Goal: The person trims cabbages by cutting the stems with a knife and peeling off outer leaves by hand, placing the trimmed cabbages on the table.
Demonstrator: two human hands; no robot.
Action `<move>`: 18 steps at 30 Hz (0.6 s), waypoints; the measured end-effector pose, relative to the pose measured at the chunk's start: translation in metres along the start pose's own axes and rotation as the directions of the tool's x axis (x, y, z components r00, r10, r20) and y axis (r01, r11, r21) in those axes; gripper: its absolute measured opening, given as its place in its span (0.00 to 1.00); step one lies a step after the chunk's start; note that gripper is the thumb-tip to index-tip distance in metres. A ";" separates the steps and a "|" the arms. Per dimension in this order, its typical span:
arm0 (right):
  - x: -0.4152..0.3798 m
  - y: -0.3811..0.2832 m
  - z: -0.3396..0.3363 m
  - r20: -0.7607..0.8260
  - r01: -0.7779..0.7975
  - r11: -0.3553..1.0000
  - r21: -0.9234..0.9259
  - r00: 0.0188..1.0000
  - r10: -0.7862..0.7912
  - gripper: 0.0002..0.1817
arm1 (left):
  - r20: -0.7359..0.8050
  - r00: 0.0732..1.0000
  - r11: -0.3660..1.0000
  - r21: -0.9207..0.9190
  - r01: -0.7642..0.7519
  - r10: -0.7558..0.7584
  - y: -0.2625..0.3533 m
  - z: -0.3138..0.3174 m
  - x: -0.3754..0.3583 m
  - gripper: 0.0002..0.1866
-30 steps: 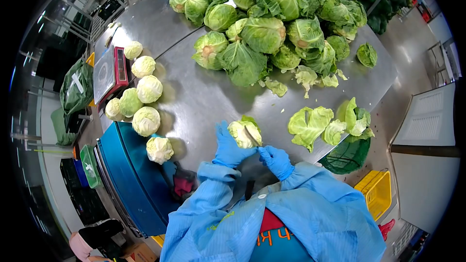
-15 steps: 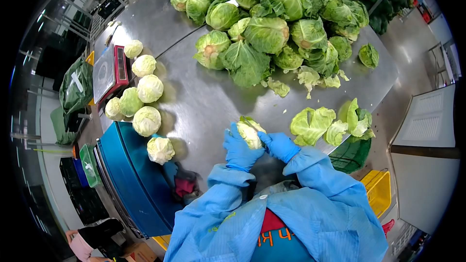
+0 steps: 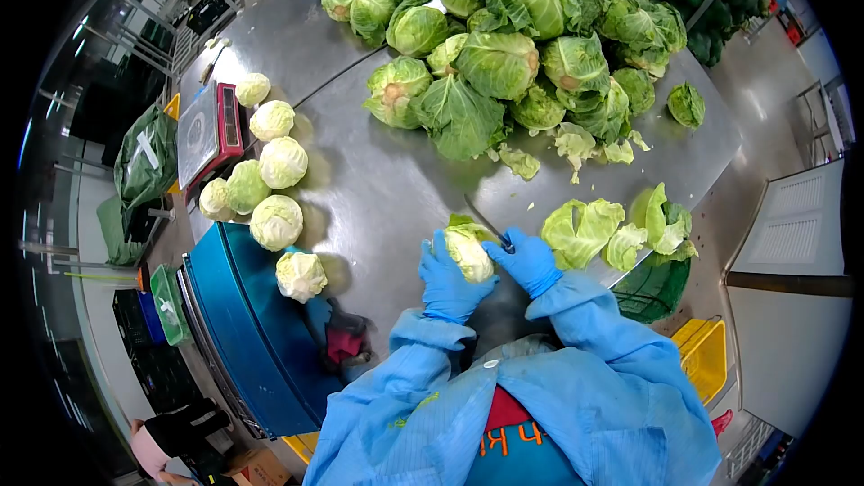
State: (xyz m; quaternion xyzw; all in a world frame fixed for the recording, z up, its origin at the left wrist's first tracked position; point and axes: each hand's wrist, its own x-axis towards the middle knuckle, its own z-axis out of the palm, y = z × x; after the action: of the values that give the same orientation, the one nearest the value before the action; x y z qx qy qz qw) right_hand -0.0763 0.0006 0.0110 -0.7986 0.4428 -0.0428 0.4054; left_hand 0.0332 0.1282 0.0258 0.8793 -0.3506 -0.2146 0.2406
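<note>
My left hand [image 3: 448,277], in a blue glove, grips a pale trimmed cabbage [image 3: 470,250] from its left side, close to my body. Just right of that cabbage, my right hand [image 3: 526,261], also gloved, is closed round the handle of a knife [image 3: 482,215]. The dark blade points up and to the left, above the cabbage. To the right of my right hand lie loose green leaves [image 3: 583,230] on the metal table [image 3: 378,171].
A big pile of green cabbages [image 3: 497,65] covers the far side. Several trimmed cabbages [image 3: 276,222] line the left, beside a red scale [image 3: 212,133] and a blue bin [image 3: 243,324]. A green basket [image 3: 650,292] and yellow crate [image 3: 704,358] stand right. A person [image 3: 148,450] is bottom left.
The knife blade has come into view above the cabbage. My right hand has moved slightly up and right, and more of the cabbage's pale side shows in my left hand.
</note>
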 end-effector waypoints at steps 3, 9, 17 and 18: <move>0.005 0.002 0.024 -0.272 0.170 0.972 0.164 0.955 -0.122 0.21 | -0.061 0.990 0.988 -0.083 -0.130 0.125 -0.018 0.004 -0.002 0.67; 0.031 0.013 0.015 -0.081 0.072 0.937 0.341 0.996 -0.047 0.19 | -0.093 0.914 0.852 -0.336 -0.402 0.394 -0.078 -0.007 -0.012 0.64; 0.012 0.144 -0.029 -0.267 -0.223 0.957 0.186 0.926 0.267 0.21 | 0.038 0.967 0.566 -0.816 -0.114 0.251 -0.090 -0.026 -0.035 0.61; 0.005 0.175 -0.046 -0.350 -0.199 0.978 0.066 0.913 0.210 0.21 | -0.017 0.967 0.582 -0.796 -0.168 0.255 -0.100 -0.019 -0.035 0.61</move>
State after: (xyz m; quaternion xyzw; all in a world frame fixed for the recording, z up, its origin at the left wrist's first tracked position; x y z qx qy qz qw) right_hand -0.2107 -0.0801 -0.0795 -0.7212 0.5890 -0.1499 0.3325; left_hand 0.0719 0.2218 -0.0090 0.6222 -0.3329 -0.3602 0.6102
